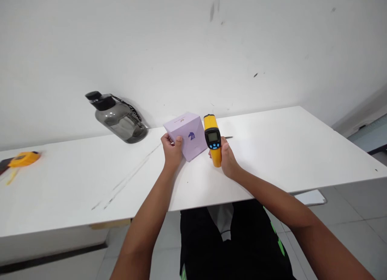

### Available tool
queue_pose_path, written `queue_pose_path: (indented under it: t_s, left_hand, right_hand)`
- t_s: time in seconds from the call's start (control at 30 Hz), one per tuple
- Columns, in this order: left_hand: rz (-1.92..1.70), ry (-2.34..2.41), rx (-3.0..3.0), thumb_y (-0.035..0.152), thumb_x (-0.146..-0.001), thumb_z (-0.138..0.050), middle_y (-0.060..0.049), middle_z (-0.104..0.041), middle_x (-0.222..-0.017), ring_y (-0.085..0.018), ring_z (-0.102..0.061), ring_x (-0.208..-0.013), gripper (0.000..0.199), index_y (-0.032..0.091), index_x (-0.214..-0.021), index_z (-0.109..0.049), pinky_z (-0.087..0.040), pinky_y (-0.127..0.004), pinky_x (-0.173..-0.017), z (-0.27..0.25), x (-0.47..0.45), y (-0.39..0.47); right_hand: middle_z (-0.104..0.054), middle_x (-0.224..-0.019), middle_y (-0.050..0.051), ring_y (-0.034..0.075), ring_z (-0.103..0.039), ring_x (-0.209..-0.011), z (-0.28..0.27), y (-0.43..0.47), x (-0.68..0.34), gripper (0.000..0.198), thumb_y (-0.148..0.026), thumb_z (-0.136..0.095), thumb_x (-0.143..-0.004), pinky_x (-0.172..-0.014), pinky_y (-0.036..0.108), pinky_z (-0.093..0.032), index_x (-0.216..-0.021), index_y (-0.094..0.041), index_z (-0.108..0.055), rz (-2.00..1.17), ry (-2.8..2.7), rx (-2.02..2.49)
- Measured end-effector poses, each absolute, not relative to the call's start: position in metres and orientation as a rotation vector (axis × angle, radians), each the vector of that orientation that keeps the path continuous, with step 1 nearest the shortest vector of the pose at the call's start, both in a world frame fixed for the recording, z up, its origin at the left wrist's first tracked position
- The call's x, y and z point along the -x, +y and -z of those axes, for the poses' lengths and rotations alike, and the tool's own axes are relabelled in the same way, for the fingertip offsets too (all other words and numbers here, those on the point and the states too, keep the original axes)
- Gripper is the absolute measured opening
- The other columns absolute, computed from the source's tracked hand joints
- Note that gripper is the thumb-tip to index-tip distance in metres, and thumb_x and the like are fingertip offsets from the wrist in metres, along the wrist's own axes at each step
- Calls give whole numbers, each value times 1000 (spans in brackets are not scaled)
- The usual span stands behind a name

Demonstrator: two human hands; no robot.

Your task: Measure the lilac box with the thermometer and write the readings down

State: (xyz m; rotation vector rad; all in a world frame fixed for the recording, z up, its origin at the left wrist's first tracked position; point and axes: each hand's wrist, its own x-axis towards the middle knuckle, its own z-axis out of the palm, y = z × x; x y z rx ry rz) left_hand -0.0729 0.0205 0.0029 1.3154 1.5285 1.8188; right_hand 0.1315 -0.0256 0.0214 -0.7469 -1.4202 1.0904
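My left hand (172,150) grips the left side of a pale purple box (190,138), thumb on the front face near a dark blue horse-head logo. The box is tilted above the white table. Just to its right, my right hand (227,157) is wrapped round the handle of a yellow and black infrared thermometer (213,137). Its small grey screen and blue buttons face me. A thin dark pointed object (228,137) lies behind my right hand, partly hidden by it.
A grey see-through water bottle (121,121) with a black cap and strap stands by the wall at the left. Far left on the white table (287,151) lies a yellow tape measure (26,159), blurred. The table's front edge runs close to my lap.
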Motion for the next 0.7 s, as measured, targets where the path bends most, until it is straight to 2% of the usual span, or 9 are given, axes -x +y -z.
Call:
queue_pose_path:
  t_s: [0.23,0.3,0.4,0.47,0.57,0.7]
  left_hand:
    - [-1890,1605,-1310,75,-64,-67,-7,-50,-109,-19,-52,-95,74,21,-111,-45,-45,-34,-82,-4,78,18]
    - [-1939,1614,-1301,73,-64,-68,-7,-50,-110,-19,-53,-98,75,21,-112,-43,-45,-33,-84,-4,80,19]
    - [-2010,1632,-1280,68,-65,-71,-8,-48,-114,-20,-53,-105,73,21,-113,-42,-46,-34,-90,-5,84,22]
    - [-2043,1636,-1247,64,-67,-73,-8,-48,-117,-21,-53,-108,69,23,-112,-41,-45,-36,-94,-5,88,24]
    - [-2062,1661,-1200,57,-67,-76,-9,-48,-120,-23,-52,-114,66,24,-112,-40,-43,-40,-101,-5,92,26]
    - [-2080,1703,-1160,48,-64,-82,-11,-46,-124,-24,-50,-120,71,22,-114,-39,-40,-40,-106,-6,96,27]
  right_hand:
    - [-54,-78,4,19,-56,-68,-20,-24,-134,66,-75,-18,-92,-61,35,-53,-106,-23,-56,-1083,-1450,818]
    - [-56,-80,5,21,-58,-74,-20,-22,-136,66,-71,-16,-94,-66,36,-53,-107,-22,-58,-992,-1521,874]
    - [-61,-92,8,23,-59,-86,-17,-20,-140,63,-68,-25,-95,-74,38,-52,-115,-21,-61,-733,-1742,969]
    - [-63,-99,11,22,-57,-81,-15,-21,-140,67,-71,-30,-93,-66,35,-50,-123,-20,-61,-566,-1917,975]
    - [-63,-99,12,17,-49,-66,-10,-23,-137,71,-74,-33,-90,-50,29,-41,-128,-21,-61,-380,-2112,954]
    - [-63,-94,11,16,-45,-60,-7,-22,-134,68,-74,-41,-88,-46,28,-31,-125,-22,-65,-262,-2256,1007]
